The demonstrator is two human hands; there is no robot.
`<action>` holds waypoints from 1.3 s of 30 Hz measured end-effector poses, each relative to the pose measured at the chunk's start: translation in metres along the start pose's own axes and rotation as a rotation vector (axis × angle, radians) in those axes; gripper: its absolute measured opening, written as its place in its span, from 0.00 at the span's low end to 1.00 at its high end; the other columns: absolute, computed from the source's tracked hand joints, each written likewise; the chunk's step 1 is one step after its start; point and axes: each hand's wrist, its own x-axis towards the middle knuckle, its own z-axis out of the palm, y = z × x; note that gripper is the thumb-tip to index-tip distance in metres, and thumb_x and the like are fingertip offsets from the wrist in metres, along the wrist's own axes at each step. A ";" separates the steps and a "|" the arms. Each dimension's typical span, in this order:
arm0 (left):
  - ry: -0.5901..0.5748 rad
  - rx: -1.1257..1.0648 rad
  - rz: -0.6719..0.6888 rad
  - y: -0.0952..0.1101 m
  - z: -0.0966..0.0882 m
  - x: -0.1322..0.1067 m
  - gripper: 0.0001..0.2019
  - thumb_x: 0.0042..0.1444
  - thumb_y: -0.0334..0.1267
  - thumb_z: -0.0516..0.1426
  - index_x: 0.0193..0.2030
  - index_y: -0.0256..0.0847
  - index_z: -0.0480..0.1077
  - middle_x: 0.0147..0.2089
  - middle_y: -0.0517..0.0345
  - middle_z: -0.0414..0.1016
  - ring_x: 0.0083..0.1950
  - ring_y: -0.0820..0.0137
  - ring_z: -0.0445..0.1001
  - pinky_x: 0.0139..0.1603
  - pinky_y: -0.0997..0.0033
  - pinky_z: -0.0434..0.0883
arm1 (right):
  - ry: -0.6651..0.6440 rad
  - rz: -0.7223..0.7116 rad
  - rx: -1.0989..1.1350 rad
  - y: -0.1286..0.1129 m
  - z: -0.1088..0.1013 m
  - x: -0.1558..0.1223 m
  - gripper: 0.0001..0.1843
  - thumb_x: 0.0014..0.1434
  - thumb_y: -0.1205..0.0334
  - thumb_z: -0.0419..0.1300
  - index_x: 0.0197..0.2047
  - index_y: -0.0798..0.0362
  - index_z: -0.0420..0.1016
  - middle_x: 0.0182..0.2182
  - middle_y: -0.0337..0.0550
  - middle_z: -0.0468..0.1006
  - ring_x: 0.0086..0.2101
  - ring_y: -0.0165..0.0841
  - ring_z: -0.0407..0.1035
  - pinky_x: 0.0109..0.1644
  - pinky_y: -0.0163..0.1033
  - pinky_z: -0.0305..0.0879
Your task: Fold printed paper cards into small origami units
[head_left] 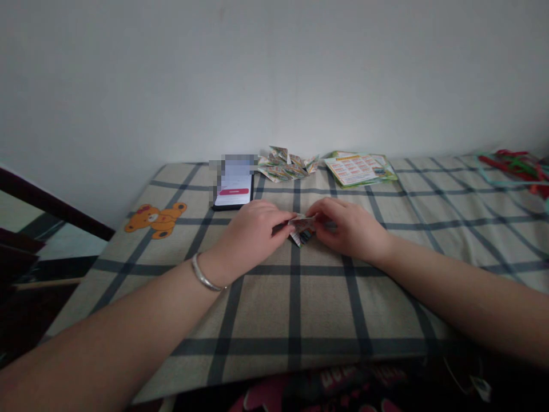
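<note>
A small piece of folded printed paper [303,228] is held between both hands, just above the checked tablecloth. My left hand [261,230] pinches its left side between thumb and fingers. From the other side, my right hand [345,228] grips the right edge, its fingertips curled and partly hidden. One corner of the paper points down towards me. Behind the hands lies a cluster of folded paper pieces [287,166] with similar print. To its right is a stack of flat printed sheets [362,169].
A lit phone [235,183] lies at the back left, close to my left hand. A bear picture [156,220] is further left on the checked tablecloth [266,309]. Red and green items in a clear bag [510,166] sit at the far right. A wall [274,74] borders the table's back.
</note>
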 end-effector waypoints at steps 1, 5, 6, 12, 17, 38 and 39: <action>-0.002 0.012 0.001 0.000 0.000 0.000 0.10 0.61 0.36 0.56 0.45 0.40 0.76 0.39 0.54 0.79 0.42 0.64 0.73 0.45 0.63 0.68 | -0.002 -0.004 -0.001 -0.001 0.000 0.000 0.10 0.56 0.69 0.57 0.42 0.54 0.71 0.33 0.41 0.76 0.31 0.30 0.69 0.33 0.33 0.61; 0.008 0.017 0.015 -0.001 0.001 0.000 0.09 0.61 0.35 0.56 0.43 0.39 0.77 0.37 0.54 0.79 0.40 0.65 0.73 0.44 0.63 0.68 | -0.008 -0.026 0.014 -0.001 -0.001 0.000 0.09 0.57 0.69 0.56 0.43 0.54 0.71 0.36 0.43 0.77 0.33 0.31 0.70 0.35 0.34 0.62; 0.011 0.013 0.024 -0.002 0.001 0.000 0.09 0.61 0.34 0.56 0.43 0.39 0.77 0.37 0.54 0.79 0.40 0.65 0.73 0.45 0.63 0.68 | -0.011 -0.031 0.019 -0.001 -0.001 0.000 0.09 0.58 0.68 0.56 0.43 0.55 0.72 0.37 0.44 0.77 0.33 0.31 0.71 0.35 0.34 0.63; 0.049 0.046 0.025 0.001 0.002 0.000 0.09 0.60 0.34 0.55 0.42 0.39 0.77 0.36 0.55 0.78 0.40 0.65 0.73 0.44 0.63 0.67 | -0.015 -0.020 0.013 0.001 0.003 -0.001 0.07 0.62 0.62 0.56 0.42 0.54 0.71 0.36 0.44 0.79 0.34 0.32 0.73 0.35 0.35 0.64; -0.010 0.060 -0.112 0.007 0.007 -0.001 0.11 0.59 0.37 0.56 0.45 0.40 0.77 0.34 0.55 0.77 0.38 0.64 0.71 0.41 0.63 0.66 | -0.016 -0.034 -0.029 -0.001 0.004 0.000 0.04 0.61 0.64 0.56 0.40 0.54 0.70 0.39 0.45 0.80 0.34 0.33 0.74 0.34 0.36 0.63; -0.033 0.030 -0.184 0.001 0.012 0.000 0.12 0.60 0.39 0.54 0.44 0.44 0.78 0.33 0.57 0.80 0.36 0.65 0.73 0.38 0.65 0.65 | -0.034 -0.027 0.061 -0.001 0.002 0.002 0.02 0.61 0.66 0.56 0.38 0.52 0.68 0.40 0.45 0.80 0.37 0.33 0.74 0.37 0.36 0.64; -0.026 0.032 -0.183 0.001 0.012 -0.001 0.12 0.60 0.40 0.54 0.43 0.44 0.79 0.32 0.57 0.79 0.36 0.65 0.73 0.37 0.65 0.65 | -0.037 -0.019 0.069 -0.001 0.002 0.002 0.01 0.61 0.67 0.56 0.38 0.52 0.68 0.40 0.45 0.79 0.37 0.33 0.74 0.37 0.36 0.65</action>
